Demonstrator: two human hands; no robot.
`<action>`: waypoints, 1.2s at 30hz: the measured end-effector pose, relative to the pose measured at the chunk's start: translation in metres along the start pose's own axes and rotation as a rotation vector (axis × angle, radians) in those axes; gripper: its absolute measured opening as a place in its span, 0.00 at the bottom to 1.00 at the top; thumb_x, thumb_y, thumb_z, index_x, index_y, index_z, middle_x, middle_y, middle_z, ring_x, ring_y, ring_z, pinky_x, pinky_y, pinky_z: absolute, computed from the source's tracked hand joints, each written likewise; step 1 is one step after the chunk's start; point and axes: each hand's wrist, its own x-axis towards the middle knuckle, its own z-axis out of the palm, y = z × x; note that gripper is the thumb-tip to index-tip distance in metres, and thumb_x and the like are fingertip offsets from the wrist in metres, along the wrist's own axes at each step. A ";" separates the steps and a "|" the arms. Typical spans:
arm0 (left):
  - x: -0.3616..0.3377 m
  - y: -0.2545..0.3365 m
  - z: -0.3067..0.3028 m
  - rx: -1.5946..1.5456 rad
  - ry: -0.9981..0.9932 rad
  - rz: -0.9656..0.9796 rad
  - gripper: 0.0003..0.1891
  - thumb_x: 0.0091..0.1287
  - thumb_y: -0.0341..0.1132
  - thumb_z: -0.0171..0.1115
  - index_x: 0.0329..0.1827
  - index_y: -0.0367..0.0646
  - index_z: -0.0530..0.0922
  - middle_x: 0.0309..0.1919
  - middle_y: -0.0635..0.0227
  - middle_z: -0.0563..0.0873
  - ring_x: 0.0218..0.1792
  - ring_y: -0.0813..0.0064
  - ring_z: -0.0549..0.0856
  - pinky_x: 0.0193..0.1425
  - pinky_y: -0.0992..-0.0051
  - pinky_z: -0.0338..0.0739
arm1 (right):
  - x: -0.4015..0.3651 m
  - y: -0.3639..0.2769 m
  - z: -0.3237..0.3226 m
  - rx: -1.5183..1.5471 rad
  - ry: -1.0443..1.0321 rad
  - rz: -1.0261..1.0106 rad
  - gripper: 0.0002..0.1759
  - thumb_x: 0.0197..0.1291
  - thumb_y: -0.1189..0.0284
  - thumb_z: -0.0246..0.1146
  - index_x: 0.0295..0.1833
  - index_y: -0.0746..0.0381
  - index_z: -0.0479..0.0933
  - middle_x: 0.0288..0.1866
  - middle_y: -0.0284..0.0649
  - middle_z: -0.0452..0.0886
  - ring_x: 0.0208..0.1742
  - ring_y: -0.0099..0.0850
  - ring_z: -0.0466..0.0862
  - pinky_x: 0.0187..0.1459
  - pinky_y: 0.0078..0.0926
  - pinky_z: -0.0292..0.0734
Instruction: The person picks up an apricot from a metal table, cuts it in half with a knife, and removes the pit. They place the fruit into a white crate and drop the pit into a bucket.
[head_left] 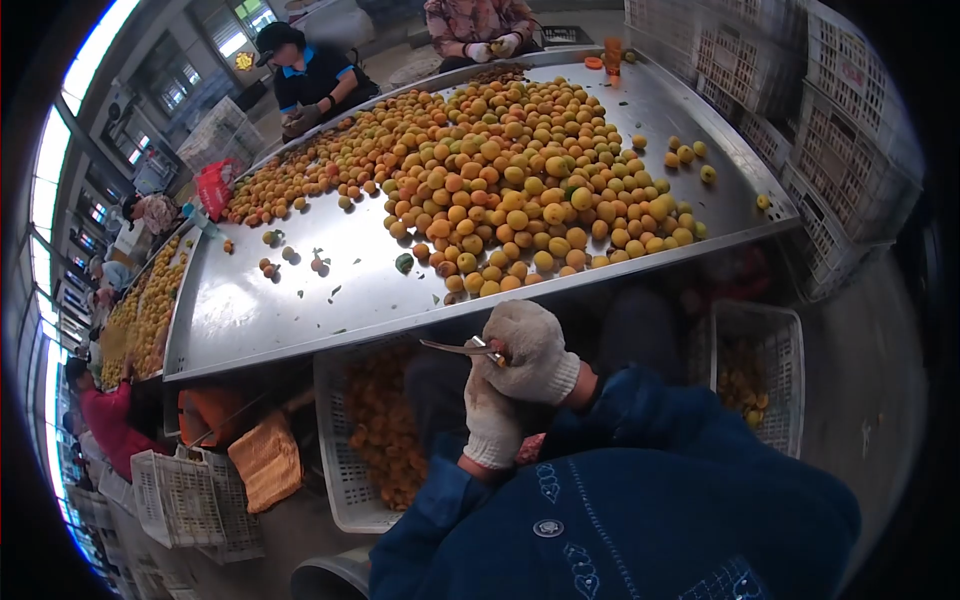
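Note:
My right hand [530, 350], in a white cotton glove, is shut on a small knife [462, 348] whose blade points left, just below the near edge of the steel table [300, 310]. My left hand [490, 418], also gloved, sits under it with fingers curled; whether it holds a fruit is hidden by the right hand. A large heap of orange-yellow apricots [510, 190] covers the table's middle and far side. Both my sleeves are dark blue.
A white crate [375, 440] of cut fruit stands below the table on my left, another crate [760, 375] on my right. Two people [310, 85] work at the table's far side. Stacked white crates [840, 130] line the right. More workers and a second table [140, 310] lie left.

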 end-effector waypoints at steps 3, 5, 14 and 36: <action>-0.004 0.007 0.005 -0.224 -0.011 -0.155 0.28 0.78 0.53 0.42 0.70 0.41 0.65 0.65 0.58 0.73 0.65 0.60 0.75 0.70 0.61 0.69 | -0.001 -0.002 -0.003 -0.039 -0.029 -0.038 0.10 0.41 0.69 0.72 0.24 0.57 0.76 0.26 0.39 0.76 0.30 0.41 0.80 0.33 0.37 0.75; -0.005 0.010 0.007 -0.148 -0.005 -0.202 0.31 0.77 0.57 0.39 0.72 0.42 0.63 0.68 0.55 0.70 0.68 0.54 0.72 0.73 0.56 0.66 | -0.002 -0.001 -0.003 -0.049 -0.027 -0.064 0.10 0.40 0.69 0.71 0.25 0.57 0.76 0.26 0.39 0.76 0.30 0.41 0.80 0.34 0.37 0.75; -0.005 0.004 0.005 -0.432 0.162 -0.521 0.34 0.74 0.60 0.42 0.74 0.46 0.61 0.71 0.59 0.66 0.71 0.58 0.67 0.77 0.57 0.59 | -0.010 -0.001 -0.006 -0.121 -0.111 -0.176 0.09 0.42 0.68 0.70 0.24 0.56 0.76 0.26 0.38 0.74 0.31 0.39 0.78 0.36 0.37 0.72; 0.009 0.012 -0.017 -0.473 0.044 -0.390 0.20 0.77 0.52 0.48 0.52 0.44 0.76 0.42 0.63 0.82 0.41 0.69 0.85 0.44 0.69 0.83 | -0.014 0.018 -0.023 0.378 -0.201 0.306 0.16 0.50 0.68 0.76 0.43 0.63 0.82 0.36 0.39 0.78 0.40 0.31 0.80 0.44 0.24 0.76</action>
